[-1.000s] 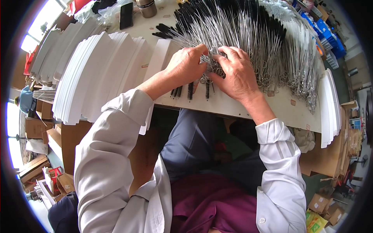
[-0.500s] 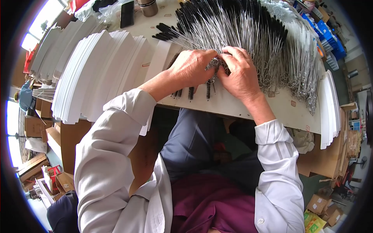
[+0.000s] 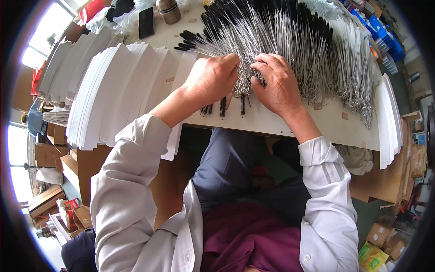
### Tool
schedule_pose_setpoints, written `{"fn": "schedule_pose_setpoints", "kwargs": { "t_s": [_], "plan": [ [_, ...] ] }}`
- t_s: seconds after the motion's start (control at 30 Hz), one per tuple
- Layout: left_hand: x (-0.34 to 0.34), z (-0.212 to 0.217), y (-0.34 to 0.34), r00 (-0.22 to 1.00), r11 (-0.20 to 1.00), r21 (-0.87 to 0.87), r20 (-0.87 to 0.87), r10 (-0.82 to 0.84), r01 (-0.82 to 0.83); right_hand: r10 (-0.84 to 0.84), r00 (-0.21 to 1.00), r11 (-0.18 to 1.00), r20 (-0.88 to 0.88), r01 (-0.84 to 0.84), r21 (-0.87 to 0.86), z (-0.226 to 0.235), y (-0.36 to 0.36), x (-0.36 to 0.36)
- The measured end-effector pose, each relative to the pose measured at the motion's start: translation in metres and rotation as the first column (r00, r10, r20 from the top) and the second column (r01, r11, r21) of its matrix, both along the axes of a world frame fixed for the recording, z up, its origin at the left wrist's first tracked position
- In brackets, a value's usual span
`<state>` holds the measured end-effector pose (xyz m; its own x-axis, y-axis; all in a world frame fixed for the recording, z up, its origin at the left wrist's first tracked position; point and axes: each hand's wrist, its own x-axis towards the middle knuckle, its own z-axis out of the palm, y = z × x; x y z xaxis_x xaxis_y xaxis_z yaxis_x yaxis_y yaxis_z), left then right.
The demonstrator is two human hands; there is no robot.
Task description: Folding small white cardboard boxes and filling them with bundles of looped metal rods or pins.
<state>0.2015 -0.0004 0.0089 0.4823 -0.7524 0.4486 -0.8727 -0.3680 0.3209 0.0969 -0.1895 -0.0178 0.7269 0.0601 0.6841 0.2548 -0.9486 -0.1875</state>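
A big pile of thin wire-handled brushes [image 3: 281,45] fans across the table, black bristles at the far side and looped wire ends toward me. My left hand [image 3: 210,79] is closed at the left of a cluster of wire loops [image 3: 243,79]; what its fingers pinch is hidden. Just right of that cluster, my right hand [image 3: 277,86] has its thumb and curved fingers apart, with nothing visible held between them. Below the loops, a few black bristle ends [image 3: 222,107] point toward the table's near edge.
Stacks of white card strips [image 3: 102,90] stand on the left, with more strips [image 3: 390,122] at the right edge. A dark phone [image 3: 146,22] and a metal flask [image 3: 168,11] are at the back left. Blue plastic bins [image 3: 383,38] lie beyond the far right.
My hands, which met over the wire loops, are now apart. The left one has moved left and toward me, and more of the loop cluster shows between them.
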Motion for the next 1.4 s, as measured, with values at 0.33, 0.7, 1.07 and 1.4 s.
{"fn": "schedule_pose_setpoints", "kwargs": {
  "t_s": [0.33,0.7,1.07,1.4],
  "plan": [
    [0.027,0.057,0.005,0.992,0.923,-0.37,0.014,0.123,-0.109,0.025,0.999,1.0,0.025,-0.026,0.001,-0.001,-0.001,0.002],
    [0.068,0.152,0.023,0.912,0.818,-0.462,-0.372,0.174,-0.344,0.016,0.999,1.0,0.034,-0.016,0.001,-0.002,0.003,0.001],
    [0.109,0.178,0.088,0.95,0.696,-0.718,-0.221,-0.221,-0.005,0.019,1.0,1.0,-0.024,-0.019,0.014,0.0,0.0,-0.001],
    [0.029,0.235,0.1,0.985,0.748,-0.643,-0.15,0.09,-0.166,-0.003,0.998,0.997,-0.061,-0.002,-0.075,0.003,0.001,0.001]
  ]
}}
